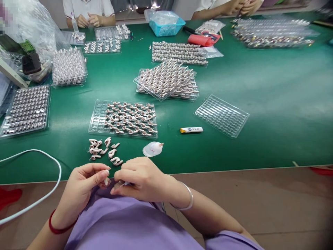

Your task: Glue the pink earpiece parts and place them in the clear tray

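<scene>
My left hand (84, 182) pinches a small white earbud shell (106, 180) between thumb and fingertips, just over my lap at the table's near edge. Close beside it, my right hand (144, 178) is closed, its fingers curled round something mostly hidden, with a small greyish part showing near the thumb. Several loose white earbud shells (95, 150) lie on the table beyond my hands. Past those, a transparent tray (97, 116) holds rows of similar shells. A small translucent squeeze bottle (151, 149) with a brownish tip lies right of the loose shells.
A white lighter (191, 130) and a transparent tray (223, 116) lie to the right. Stacked filled trays (166, 81) stand farther back, others (27, 107) at left. A white cable (58, 166) loops at lower left. Two co-workers' hands (90, 20) (241, 7) show across the table.
</scene>
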`<state>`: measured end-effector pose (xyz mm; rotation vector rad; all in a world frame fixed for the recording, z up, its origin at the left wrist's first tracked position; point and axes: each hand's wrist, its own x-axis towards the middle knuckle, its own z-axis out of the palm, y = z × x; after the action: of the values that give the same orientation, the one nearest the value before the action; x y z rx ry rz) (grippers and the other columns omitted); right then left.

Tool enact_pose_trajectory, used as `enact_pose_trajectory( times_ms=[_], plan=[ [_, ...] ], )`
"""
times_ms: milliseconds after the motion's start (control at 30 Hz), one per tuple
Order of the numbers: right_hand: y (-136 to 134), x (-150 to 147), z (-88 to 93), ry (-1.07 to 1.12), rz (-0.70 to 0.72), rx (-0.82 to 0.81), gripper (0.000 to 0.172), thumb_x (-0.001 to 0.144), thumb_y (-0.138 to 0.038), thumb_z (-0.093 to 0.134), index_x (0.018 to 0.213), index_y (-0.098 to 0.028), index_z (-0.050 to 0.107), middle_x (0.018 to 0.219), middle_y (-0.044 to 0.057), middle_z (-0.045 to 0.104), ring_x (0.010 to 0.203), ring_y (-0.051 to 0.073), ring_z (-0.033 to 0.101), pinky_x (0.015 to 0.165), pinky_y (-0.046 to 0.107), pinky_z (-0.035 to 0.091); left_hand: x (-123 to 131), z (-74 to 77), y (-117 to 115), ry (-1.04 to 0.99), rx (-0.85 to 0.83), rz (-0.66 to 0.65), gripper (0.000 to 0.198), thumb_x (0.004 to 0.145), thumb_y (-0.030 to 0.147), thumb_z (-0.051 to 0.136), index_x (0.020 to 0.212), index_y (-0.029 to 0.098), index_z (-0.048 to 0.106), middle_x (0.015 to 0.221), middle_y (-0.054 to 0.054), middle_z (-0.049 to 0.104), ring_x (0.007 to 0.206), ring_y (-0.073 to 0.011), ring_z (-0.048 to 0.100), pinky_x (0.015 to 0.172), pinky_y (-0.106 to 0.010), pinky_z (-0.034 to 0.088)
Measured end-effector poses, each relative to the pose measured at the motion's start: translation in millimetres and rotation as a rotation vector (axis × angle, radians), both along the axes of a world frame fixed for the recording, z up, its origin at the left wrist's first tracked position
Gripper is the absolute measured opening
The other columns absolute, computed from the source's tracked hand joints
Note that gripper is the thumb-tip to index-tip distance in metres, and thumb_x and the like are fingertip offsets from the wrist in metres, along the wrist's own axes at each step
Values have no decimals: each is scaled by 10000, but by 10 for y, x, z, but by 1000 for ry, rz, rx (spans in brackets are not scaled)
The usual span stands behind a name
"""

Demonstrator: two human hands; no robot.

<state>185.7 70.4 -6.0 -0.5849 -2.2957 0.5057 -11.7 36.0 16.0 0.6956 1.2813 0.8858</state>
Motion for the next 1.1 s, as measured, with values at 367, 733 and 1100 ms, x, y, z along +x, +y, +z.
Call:
enact_pose_trajectory(
  times_ms=[367, 733, 1100],
  plan=[
    [-101, -163, -111, 235, -8, 96, 172, 913, -133, 473, 828, -185, 613, 519, -56, 502, 467, 79, 475, 500, 232, 345, 32, 40, 24, -138, -25, 29, 262, 568, 346, 897, 719, 168, 776, 526, -6, 676, 480, -72, 580, 491, -134, 470],
    [-122, -242, -64, 275, 4, 43, 232, 944, -302, 545, 745, -194, 593, 474, -67, 454, 419, 71, 399, 453, 241, 273, -73, -15, 5, -158, -30, 97, 298, 523, 313, 921, 706, 138, 765, 543, -29, 689, 481, -89, 602, 486, -147, 496],
    [1079, -1666, 368, 156, -235, -1320, 240, 946, -263, 544, 1162, -158, 553, 852, -3, 602, 628, 101, 578, 571, 230, 471, -691, -211, -25, -132, 174, 384, 360, 486, 305, 935, 688, 176, 667, 723, -7, 756, 602, -114, 686, 529, -147, 530]
  ],
)
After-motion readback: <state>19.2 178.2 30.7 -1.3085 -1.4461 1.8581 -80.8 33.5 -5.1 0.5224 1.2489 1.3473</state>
